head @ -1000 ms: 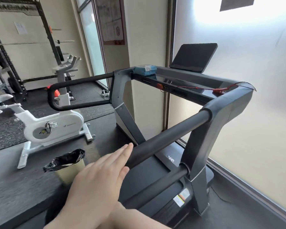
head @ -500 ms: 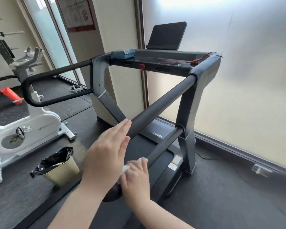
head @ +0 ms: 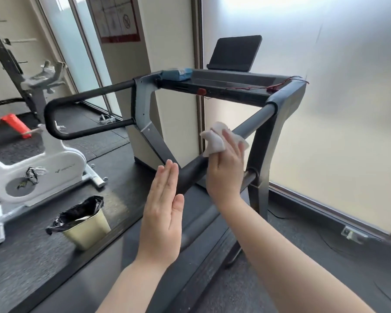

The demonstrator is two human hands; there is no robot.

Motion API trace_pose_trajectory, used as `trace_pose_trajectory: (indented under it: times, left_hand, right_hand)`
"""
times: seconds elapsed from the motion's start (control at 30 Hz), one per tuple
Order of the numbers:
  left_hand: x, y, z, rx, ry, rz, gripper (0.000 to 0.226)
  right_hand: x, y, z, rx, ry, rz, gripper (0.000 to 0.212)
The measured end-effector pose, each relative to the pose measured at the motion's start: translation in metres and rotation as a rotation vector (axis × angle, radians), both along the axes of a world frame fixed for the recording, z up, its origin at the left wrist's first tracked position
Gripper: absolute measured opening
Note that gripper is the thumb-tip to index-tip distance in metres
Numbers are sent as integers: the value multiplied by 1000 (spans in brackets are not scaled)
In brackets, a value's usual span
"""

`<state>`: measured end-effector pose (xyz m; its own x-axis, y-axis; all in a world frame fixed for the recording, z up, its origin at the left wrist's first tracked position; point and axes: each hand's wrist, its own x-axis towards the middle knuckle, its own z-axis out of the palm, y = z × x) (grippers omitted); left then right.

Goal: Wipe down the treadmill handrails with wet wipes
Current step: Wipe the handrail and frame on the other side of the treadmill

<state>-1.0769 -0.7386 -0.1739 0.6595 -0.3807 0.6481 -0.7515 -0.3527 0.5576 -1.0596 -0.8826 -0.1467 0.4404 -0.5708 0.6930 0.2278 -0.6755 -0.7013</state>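
The treadmill's right handrail (head: 253, 119), a dark round bar, slopes from the console corner down toward me. My right hand (head: 226, 170) presses a crumpled white wet wipe (head: 215, 141) against the middle of this rail, fingers wrapped over the wipe. My left hand (head: 163, 213) is held flat and upright, fingers straight together, just left of the rail's lower end, holding nothing. The left handrail (head: 81, 98) loops out on the far side. A blue pack of wipes (head: 176, 74) lies on the console's left corner.
A small bin with a black liner (head: 81, 222) stands on the floor at lower left. A white exercise bike (head: 32, 168) is further left. A dark tablet (head: 235, 53) stands on the console. Frosted glass runs along the right.
My right hand has slid the wipe up the right handrail, from its lower end to its middle. My left hand stays flat beside the rail's lower end. The view shifted.
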Motion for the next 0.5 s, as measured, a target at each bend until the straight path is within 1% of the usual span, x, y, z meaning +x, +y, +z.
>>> trace_pose_trajectory:
  times: [0.07,0.13,0.17,0.2,0.23,0.27,0.3,0.37,0.4,0.43,0.47,0.5]
  left_hand:
    - [-7,1,4,-161,211,-89,56]
    - [-14,4,9,-386,459,-146,63]
    - [-15,5,9,-451,518,-138,65]
    - [-17,6,9,-448,519,-127,66]
    - [-17,5,9,-385,473,-105,66]
    - [-18,3,8,-295,410,-66,64]
    - [-18,1,8,-203,351,-7,63]
    - [-18,-4,8,-72,261,116,61]
    - [-17,-6,8,-26,221,176,60]
    - [-17,-9,9,13,184,232,59]
    - [-15,-11,10,51,152,280,58]
    - [-13,-13,13,92,121,323,58]
  right_hand:
    - [-6,30,-11,-257,71,131,38]
    - [-18,49,-24,-513,-11,240,33]
    - [-21,46,-27,-667,-53,318,34]
    - [-19,33,-25,-800,-67,406,36]
    - [-11,13,-21,-852,-48,447,38]
    - [-1,-10,-15,-819,1,415,39]
    - [10,-32,-8,-700,45,326,39]
    - [23,-59,-5,-357,72,139,40]
    - [25,-55,-10,-226,65,55,40]
    - [23,-42,-14,-163,60,16,38]
    - [18,-26,-17,-172,49,46,37]
    - [11,-14,-20,-269,12,120,36]
